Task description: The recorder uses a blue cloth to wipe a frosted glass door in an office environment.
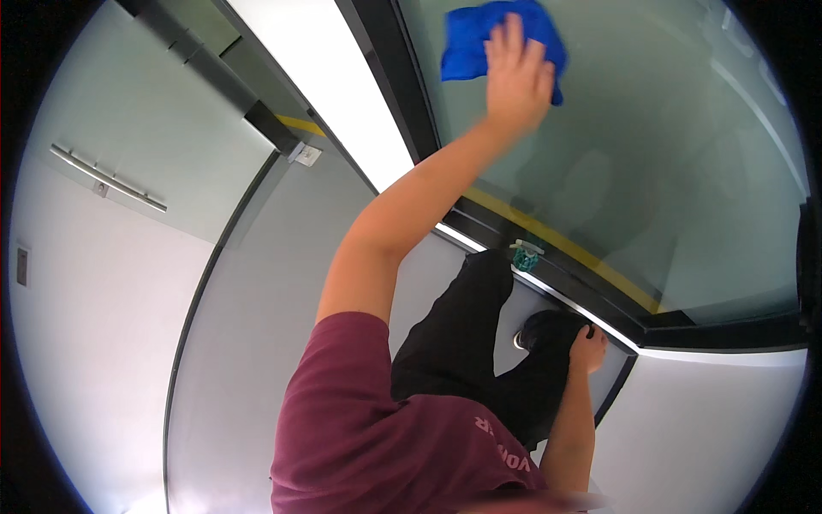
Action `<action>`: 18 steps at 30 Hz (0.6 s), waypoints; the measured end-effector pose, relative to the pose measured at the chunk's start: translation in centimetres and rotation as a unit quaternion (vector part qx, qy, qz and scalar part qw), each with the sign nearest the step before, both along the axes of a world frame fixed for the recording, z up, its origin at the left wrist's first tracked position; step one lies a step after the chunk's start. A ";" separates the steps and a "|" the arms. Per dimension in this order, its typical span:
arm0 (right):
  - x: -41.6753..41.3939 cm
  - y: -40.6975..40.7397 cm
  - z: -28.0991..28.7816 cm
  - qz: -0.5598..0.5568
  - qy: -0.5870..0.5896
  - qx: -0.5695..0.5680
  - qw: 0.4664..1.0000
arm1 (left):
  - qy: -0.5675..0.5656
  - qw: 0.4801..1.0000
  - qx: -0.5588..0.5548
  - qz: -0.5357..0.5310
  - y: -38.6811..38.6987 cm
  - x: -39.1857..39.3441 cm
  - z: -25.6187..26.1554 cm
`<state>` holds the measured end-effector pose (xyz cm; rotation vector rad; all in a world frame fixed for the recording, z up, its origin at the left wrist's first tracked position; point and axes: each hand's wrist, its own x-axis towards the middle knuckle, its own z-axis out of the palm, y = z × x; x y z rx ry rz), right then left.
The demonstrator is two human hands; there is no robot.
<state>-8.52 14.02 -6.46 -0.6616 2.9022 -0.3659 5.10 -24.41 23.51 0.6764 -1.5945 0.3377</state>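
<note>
My left hand (519, 80) lies with its fingers stretched out over a blue cloth (465, 45), pressing it against a large glass pane (616, 148). The cloth is spread and partly folded, near the pane's dark side frame. Beside my bent knee, my right hand (587, 352) rests low by the black trouser leg, its fingers curled. Something dark shows between thumb and fingers; whether it is trouser fabric or a separate thing is unclear. On the dark ledge below the pane sits a small teal object (526, 258) with a pale top piece.
A yellow strip (565, 244) runs along the pane's lower edge. The black frame (392, 77) borders a bright white panel (334, 83). To the left is a glass door with a metal bar handle (109, 178). Grey floor (270, 308) lies under me; a white wall (713, 417) stands right.
</note>
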 end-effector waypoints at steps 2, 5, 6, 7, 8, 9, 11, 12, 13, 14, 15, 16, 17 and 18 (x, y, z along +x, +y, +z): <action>-0.2 0.3 -0.2 -0.008 0.001 0.000 1.000 | -0.057 0.998 0.010 -0.031 2.2 -1.1 0.3; -0.4 0.5 -0.3 -0.007 0.009 -0.004 1.000 | -0.262 0.961 -0.063 -0.062 3.9 -2.3 1.2; -0.3 0.3 0.0 -0.007 -0.001 0.006 1.000 | -0.277 0.954 -0.086 -0.080 3.8 -2.7 1.6; -0.3 0.1 0.3 -0.007 -0.010 0.016 1.000 | -0.291 0.945 -0.109 -0.098 3.6 -2.8 2.0; -0.1 0.1 0.4 -0.006 -0.008 0.015 1.000 | -0.309 0.941 -0.134 -0.042 3.1 -2.6 2.4; -0.1 0.3 0.5 -0.010 -0.007 0.014 1.000 | -0.305 0.942 -0.135 -0.044 2.6 -2.4 3.0; -0.2 0.6 0.3 -0.014 -0.006 0.013 1.000 | -0.330 0.935 -0.112 -0.066 1.6 -1.3 4.3; -0.3 0.9 0.1 -0.021 -0.010 0.002 1.000 | -0.335 0.938 -0.063 -0.058 1.5 -0.6 5.0; -0.4 1.0 0.0 -0.027 -0.014 -0.009 0.999 | -0.334 0.939 -0.064 -0.060 1.2 0.1 5.5; -0.5 1.3 -0.1 -0.029 -0.014 -0.010 0.999 | -0.299 0.952 -0.051 -0.048 0.8 0.7 6.0; -0.6 1.4 -0.2 -0.026 -0.019 -0.016 0.999 | -0.263 0.963 -0.038 -0.035 0.4 1.5 6.8; -0.7 1.5 -0.1 -0.024 -0.025 -0.020 0.999 | -0.268 0.961 0.052 -0.036 0.1 2.4 7.7; -0.6 1.6 -0.1 -0.024 -0.026 -0.019 0.999 | -0.270 0.951 0.143 -0.037 -0.3 3.2 8.4; -0.6 1.5 0.1 -0.021 -0.030 -0.021 0.999 | -0.229 0.965 0.125 -0.013 -1.3 4.0 8.5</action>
